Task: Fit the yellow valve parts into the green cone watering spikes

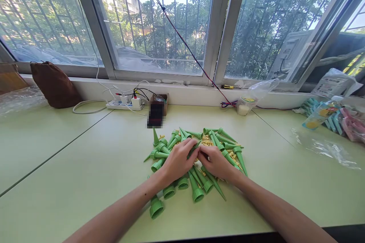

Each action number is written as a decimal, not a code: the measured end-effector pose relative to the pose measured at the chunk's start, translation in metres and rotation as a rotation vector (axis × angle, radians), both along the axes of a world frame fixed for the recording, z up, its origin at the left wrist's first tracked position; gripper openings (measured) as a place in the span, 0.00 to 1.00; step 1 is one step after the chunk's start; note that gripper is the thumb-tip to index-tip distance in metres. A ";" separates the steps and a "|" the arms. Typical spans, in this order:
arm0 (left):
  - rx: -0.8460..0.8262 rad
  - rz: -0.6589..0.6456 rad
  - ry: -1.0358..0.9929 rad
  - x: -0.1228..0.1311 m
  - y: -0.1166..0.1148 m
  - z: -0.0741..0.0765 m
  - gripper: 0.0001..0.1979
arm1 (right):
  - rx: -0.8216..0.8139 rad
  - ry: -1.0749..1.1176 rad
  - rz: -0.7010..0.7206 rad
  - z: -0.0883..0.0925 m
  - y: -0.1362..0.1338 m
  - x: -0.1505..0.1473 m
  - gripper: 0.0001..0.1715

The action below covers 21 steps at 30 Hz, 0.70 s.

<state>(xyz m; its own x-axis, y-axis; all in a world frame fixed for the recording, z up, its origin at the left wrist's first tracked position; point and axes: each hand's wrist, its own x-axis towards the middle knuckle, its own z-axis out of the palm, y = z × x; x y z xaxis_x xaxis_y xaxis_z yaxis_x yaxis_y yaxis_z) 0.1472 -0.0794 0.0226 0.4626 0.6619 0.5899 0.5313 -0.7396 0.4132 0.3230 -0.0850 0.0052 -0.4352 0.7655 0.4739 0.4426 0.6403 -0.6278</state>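
My left hand (180, 156) is wrapped round a green plastic watering spike (194, 148), its pointed end up and to the right. Against it, fingertips together, my right hand (218, 162) is closed in a pinch; what it holds, if anything, is too small and covered to make out. Both hands meet over a loose heap of similar hollow green spikes (197, 193) with ribbed, wide-mouthed caps. Small pale yellow pieces (209, 141) lie among the spikes, mostly behind and to the right of my hands.
At the back of the pale green table (94, 174) are a brown drawstring bag (55, 85), a power strip (125, 104) with cables, and a small box (162, 102). A plastic cup (245, 106), a drink bottle (322, 114) and clear plastic wrapping (333, 152) lie to the right.
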 end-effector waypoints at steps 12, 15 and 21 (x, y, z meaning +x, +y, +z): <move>0.017 0.013 -0.004 0.000 -0.001 0.001 0.06 | 0.019 0.000 -0.010 0.000 0.000 0.001 0.14; 0.018 0.011 0.000 0.000 0.000 0.000 0.06 | 0.016 -0.003 -0.010 0.000 0.000 0.000 0.14; 0.010 0.012 0.010 0.000 0.000 0.000 0.05 | -0.002 -0.005 -0.011 0.002 -0.001 -0.001 0.14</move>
